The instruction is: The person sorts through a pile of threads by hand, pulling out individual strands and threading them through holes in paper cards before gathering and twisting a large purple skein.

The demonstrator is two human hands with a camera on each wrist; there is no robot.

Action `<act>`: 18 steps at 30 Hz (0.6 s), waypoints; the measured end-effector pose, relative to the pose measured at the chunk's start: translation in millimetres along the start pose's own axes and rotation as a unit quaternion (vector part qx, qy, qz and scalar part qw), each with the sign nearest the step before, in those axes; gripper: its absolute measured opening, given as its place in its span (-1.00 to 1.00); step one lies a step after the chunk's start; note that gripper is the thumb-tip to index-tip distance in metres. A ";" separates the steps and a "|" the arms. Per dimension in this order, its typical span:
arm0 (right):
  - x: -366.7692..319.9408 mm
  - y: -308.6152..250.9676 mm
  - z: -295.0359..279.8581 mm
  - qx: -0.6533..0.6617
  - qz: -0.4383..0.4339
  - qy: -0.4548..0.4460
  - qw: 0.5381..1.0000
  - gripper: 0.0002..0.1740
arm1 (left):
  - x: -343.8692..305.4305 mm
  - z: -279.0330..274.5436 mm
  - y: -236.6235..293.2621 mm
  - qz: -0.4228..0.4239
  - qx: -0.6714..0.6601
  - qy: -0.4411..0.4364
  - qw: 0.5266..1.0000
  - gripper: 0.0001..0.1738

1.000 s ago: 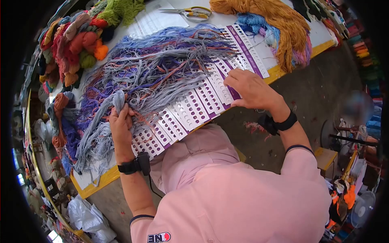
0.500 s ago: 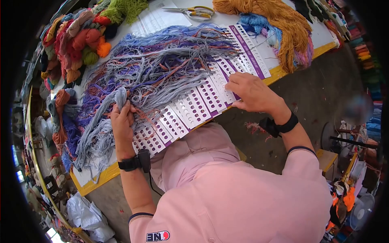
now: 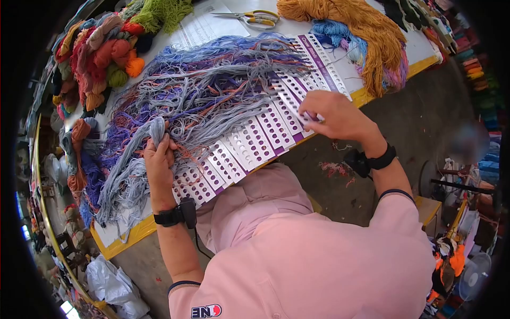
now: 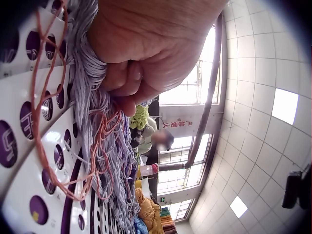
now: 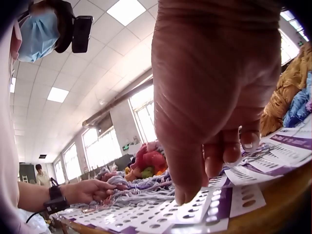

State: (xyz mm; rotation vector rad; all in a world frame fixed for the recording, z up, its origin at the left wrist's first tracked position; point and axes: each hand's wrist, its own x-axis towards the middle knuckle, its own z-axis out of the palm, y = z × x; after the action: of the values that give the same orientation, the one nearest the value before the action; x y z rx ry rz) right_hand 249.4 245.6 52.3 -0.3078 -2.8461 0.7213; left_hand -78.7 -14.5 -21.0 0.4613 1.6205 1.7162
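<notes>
In the head view my left hand grips a looped bundle of grey-blue thread, its loose lengths trailing over the table's left end. The left wrist view shows those fingers curled into the thread, with orange strands hanging beside them. Toward the table's front edge my right hand pinches the near end of a white perforated card with a purple band. That card tilts up at the hand. Other punched cards lie overlapped in a row, their far ends under the blue, purple and orange threads.
Yellow-handled scissors and a printed sheet lie toward the back. Mustard yarn is heaped at the right, multicoloured skeins at the left. Yellow tape runs along the table edge.
My right hand has drawn a little to the right, and the card's near end has come up with it. The left hand keeps its hold on the thread bundle, almost unmoved.
</notes>
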 end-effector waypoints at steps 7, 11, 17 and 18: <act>5.2 10.9 28.5 -0.094 -0.010 0.037 0.995 -0.85 | -1.5 1.7 2.7 0.002 0.013 0.002 1.000 -0.64; -3.2 23.7 32.5 -0.124 0.006 0.006 0.992 -0.74 | 13.1 -22.6 -23.3 0.056 0.073 -0.057 0.994 -0.84; 11.1 7.8 17.5 -0.006 0.048 -0.019 0.999 -0.72 | -3.8 2.9 7.6 0.015 0.026 0.022 0.999 -0.89; 12.0 10.6 14.9 0.014 0.044 -0.009 0.999 -0.72 | -4.2 1.0 7.9 0.004 0.017 0.015 1.000 -0.88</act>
State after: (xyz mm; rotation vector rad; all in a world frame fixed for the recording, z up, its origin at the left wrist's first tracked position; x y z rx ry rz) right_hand 236.1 251.1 35.8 -0.4271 -2.8514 0.7848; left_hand -77.2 -16.4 -12.3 0.4602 1.6727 1.7113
